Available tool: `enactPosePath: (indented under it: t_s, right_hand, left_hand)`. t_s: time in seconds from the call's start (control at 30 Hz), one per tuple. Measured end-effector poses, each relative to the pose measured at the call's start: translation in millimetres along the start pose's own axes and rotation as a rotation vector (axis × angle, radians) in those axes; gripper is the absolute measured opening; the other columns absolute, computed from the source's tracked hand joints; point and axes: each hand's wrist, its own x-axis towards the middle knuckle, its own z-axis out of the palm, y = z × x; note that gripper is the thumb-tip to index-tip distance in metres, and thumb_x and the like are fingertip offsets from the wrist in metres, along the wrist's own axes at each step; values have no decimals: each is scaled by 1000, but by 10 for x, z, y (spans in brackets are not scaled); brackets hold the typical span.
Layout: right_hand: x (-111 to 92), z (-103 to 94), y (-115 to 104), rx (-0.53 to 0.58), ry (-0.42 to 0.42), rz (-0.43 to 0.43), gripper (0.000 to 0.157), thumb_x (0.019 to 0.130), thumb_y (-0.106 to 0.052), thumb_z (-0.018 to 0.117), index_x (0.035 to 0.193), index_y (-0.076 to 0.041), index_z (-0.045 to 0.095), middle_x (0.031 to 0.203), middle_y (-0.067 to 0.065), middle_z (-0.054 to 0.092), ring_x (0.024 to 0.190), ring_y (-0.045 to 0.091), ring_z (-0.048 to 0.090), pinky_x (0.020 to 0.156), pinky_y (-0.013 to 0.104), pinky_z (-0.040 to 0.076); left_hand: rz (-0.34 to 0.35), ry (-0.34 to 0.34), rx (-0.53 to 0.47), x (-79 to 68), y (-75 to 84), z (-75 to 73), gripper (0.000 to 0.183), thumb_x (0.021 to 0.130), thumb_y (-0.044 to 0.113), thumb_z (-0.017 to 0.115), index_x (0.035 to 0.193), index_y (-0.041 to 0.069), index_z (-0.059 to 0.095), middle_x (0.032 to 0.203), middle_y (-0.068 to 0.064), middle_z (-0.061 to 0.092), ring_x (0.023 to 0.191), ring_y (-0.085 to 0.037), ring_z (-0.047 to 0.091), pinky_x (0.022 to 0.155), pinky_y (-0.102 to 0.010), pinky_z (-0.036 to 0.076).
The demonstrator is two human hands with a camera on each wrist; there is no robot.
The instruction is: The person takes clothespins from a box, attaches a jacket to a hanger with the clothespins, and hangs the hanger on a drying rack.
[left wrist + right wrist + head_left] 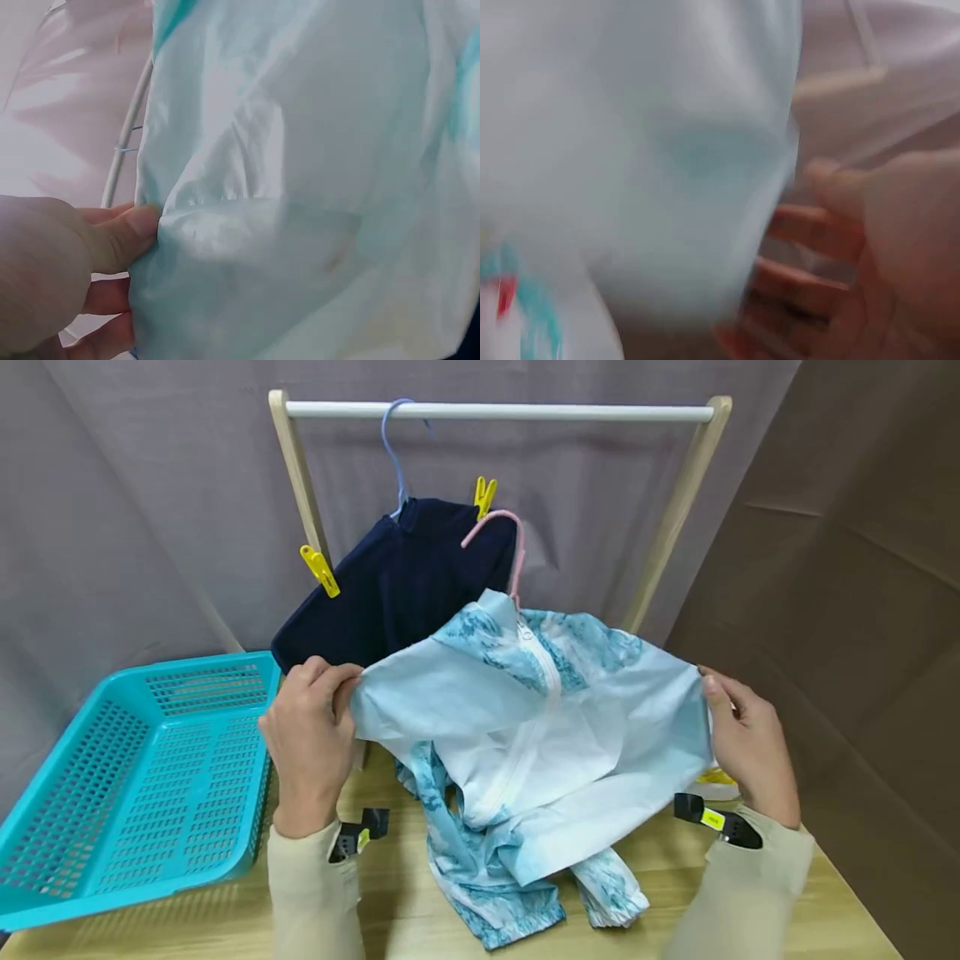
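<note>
A pale blue and white zip-up jacket (465,693) hangs spread between both hands, its patterned sleeves trailing on the table. The hook of a pink hanger (517,547) rises out of its collar; the rest of that hanger is hidden inside. My left hand (307,743) pinches the jacket's left-side edge between thumb and fingers, as the left wrist view also shows. At the opposite edge is my right hand (750,739). In the blurred right wrist view its fingers (802,292) lie behind the cloth, and the thumb stands slightly off it.
Behind the jacket, a navy garment (427,568) on a blue hanger (393,452) hangs from the white bar (570,412) of a wooden rack, with yellow clips (320,571) on it. A turquoise basket (258,777) stands on the wooden table (187,927) at left.
</note>
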Motion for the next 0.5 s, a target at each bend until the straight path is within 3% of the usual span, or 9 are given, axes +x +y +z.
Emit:
enactPosePath:
  t_s: [0.07, 0.13, 0.23, 0.37, 0.5]
  right_hand:
    - [46, -20, 198, -64, -47, 103, 60, 109, -47, 32, 156, -12, 41, 156, 27, 42, 130, 48, 47, 95, 61, 42]
    - [103, 2, 406, -161, -102, 163, 57, 110, -41, 35, 152, -4, 45, 150, 33, 46, 125, 51, 49, 90, 59, 44]
    - [184, 56, 646, -319, -250, 199, 53, 109, -31, 42, 147, 5, 48, 146, 39, 45, 128, 58, 45, 95, 65, 44]
    - [290, 185, 781, -428, -390, 166, 54, 104, -26, 51, 144, 10, 46, 147, 41, 40, 130, 64, 37, 104, 69, 34]
    - [376, 331, 754, -448, -446, 134, 52, 99, -24, 52, 139, 9, 50, 141, 43, 44, 119, 68, 37, 96, 70, 34]
  left_hand:
    - [-8, 13, -5, 10, 0, -48, 16, 98, 10, 68, 90, 5, 80, 77, -10, 64, 66, -30, 58, 49, -39, 39]
    - [-9, 14, -3, 18, -1, -95, 16, 98, 10, 67, 90, 4, 80, 76, -11, 63, 66, -30, 57, 50, -40, 40]
    - [-9, 16, 8, 28, -3, -151, 15, 97, 8, 68, 90, 2, 79, 75, -11, 61, 65, -30, 55, 51, -41, 40]
    - [-12, 14, 37, 33, -15, -200, 15, 97, 9, 68, 90, 2, 79, 75, -11, 61, 64, -30, 54, 52, -41, 40]
    - [-20, 13, 58, 31, -30, -226, 17, 98, 11, 67, 90, 1, 79, 75, -11, 61, 63, -29, 55, 52, -39, 40]
